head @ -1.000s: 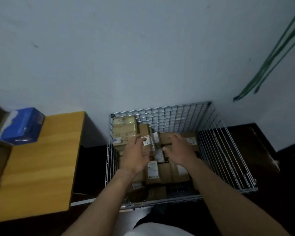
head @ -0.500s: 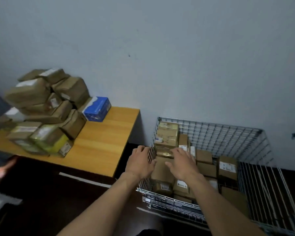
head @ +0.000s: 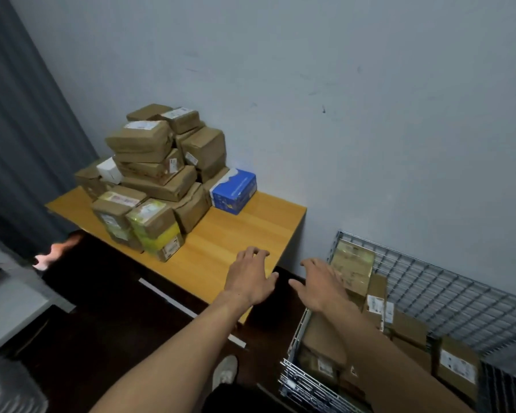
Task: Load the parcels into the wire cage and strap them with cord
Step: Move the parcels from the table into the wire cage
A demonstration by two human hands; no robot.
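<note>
left hand (head: 248,277), right hand (head: 321,287) — swung toward table (head: 252,223)

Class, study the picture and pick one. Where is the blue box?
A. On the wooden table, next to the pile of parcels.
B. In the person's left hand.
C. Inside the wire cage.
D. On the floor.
A: the blue box stands on the wooden table, at the right side of the pile of parcels; the left hand is open and holds nothing.
</note>
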